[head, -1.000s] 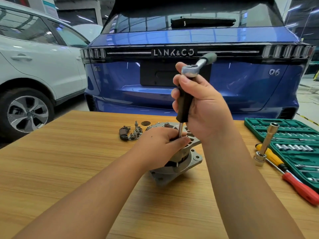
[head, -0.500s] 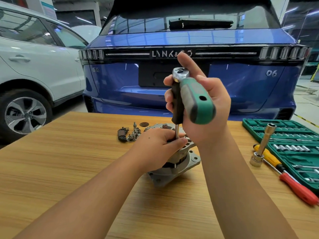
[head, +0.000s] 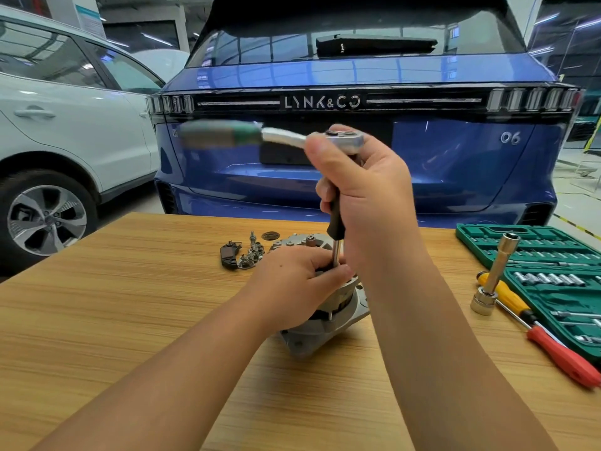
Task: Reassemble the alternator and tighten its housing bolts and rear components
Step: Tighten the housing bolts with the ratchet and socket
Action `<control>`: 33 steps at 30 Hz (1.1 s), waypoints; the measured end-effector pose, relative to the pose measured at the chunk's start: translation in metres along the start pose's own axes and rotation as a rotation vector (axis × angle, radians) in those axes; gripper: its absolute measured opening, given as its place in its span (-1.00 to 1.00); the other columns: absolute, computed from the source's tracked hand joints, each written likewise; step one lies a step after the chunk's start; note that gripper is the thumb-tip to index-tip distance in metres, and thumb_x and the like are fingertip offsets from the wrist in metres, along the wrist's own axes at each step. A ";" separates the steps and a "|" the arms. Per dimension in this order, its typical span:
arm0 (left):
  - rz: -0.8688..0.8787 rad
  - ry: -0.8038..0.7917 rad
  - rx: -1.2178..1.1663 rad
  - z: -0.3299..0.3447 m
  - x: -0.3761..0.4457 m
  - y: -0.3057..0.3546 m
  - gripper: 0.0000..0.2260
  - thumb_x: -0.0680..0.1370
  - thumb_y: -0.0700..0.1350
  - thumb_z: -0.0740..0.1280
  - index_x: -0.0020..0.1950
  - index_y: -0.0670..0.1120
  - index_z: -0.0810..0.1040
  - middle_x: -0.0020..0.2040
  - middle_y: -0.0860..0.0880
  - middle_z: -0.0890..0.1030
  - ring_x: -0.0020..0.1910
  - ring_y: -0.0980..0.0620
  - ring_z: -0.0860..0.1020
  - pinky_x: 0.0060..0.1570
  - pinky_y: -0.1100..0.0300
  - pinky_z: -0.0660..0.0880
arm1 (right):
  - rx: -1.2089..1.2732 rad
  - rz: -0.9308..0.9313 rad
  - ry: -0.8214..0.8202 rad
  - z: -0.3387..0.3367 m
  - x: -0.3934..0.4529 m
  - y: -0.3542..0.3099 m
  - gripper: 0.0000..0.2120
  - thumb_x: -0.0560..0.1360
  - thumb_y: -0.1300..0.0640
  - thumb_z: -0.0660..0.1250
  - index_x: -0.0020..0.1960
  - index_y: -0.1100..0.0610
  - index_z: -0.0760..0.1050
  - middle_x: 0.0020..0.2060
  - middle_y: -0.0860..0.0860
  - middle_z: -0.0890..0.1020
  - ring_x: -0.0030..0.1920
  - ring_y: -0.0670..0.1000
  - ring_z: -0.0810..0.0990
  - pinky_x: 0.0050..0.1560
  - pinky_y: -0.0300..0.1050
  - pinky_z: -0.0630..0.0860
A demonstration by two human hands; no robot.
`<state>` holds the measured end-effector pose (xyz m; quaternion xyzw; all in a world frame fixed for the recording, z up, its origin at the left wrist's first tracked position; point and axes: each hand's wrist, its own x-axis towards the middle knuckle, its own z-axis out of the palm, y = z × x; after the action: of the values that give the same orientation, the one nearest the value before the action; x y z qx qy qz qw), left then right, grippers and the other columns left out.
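Note:
The grey alternator (head: 328,327) stands on the wooden table (head: 113,304), its rear end up. My left hand (head: 292,284) lies on top of it, fingers curled round the lower steel shaft of an upright extension bar (head: 336,242). My right hand (head: 367,196) grips the bar's black sleeve and the head of a ratchet (head: 283,138) on top. The ratchet's green handle points left and is blurred. Loose rear parts (head: 242,255) lie on the table just behind and left of the alternator.
A green socket set case (head: 553,275) lies open at the right edge. In front of it lie a long socket on a bar (head: 494,275), a yellow screwdriver (head: 507,297) and a red one (head: 566,359). A blue car (head: 357,76) and a white car (head: 65,125) stand behind the table.
The ratchet handle has swung round: it pointed up and right, then toward me, and now points left. My left hand has stayed on the alternator and the bar.

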<state>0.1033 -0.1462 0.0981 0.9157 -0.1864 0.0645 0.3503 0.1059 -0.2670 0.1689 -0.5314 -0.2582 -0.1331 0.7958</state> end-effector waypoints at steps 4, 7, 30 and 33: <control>0.029 -0.032 -0.029 -0.002 -0.004 -0.002 -0.79 0.62 0.24 0.24 -0.15 0.36 0.60 -0.27 0.21 0.62 -0.29 0.23 0.52 -0.26 0.09 0.47 | 0.008 0.121 -0.003 -0.001 0.002 -0.003 -0.89 0.51 0.11 0.47 -0.03 0.11 0.58 -0.39 -0.07 0.50 -0.43 -0.11 0.40 -0.39 -0.25 0.39; -0.017 -0.001 0.009 -0.002 0.001 0.000 -0.74 0.62 0.27 0.24 -0.17 0.23 0.61 -0.28 0.14 0.61 -0.33 0.19 0.51 -0.30 0.10 0.45 | 0.157 0.173 -0.088 -0.007 0.004 -0.004 -0.80 0.53 0.18 0.40 0.15 0.06 0.56 -0.27 -0.06 0.57 -0.33 -0.09 0.50 -0.29 -0.23 0.44; -0.030 0.010 0.028 0.000 0.005 0.002 -0.73 0.62 0.25 0.24 -0.26 0.28 0.52 -0.35 0.36 0.56 -0.33 0.27 0.50 -0.29 0.18 0.38 | 0.183 -0.005 -0.121 -0.006 0.000 0.001 -0.64 0.54 0.07 0.32 0.33 0.01 0.44 -0.14 0.00 0.62 -0.24 -0.03 0.55 -0.16 -0.10 0.49; 0.000 0.001 -0.002 0.001 0.002 0.002 -0.75 0.57 0.28 0.20 -0.17 0.26 0.61 -0.27 0.21 0.62 -0.27 0.20 0.53 -0.23 0.10 0.52 | 0.033 -0.018 0.026 0.000 -0.002 -0.001 -0.66 0.53 0.13 0.45 0.26 0.18 0.48 -0.34 -0.08 0.57 -0.37 -0.07 0.44 -0.35 -0.23 0.44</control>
<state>0.1039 -0.1491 0.0989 0.9154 -0.1861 0.0645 0.3512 0.1037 -0.2671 0.1682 -0.5140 -0.2548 -0.1427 0.8065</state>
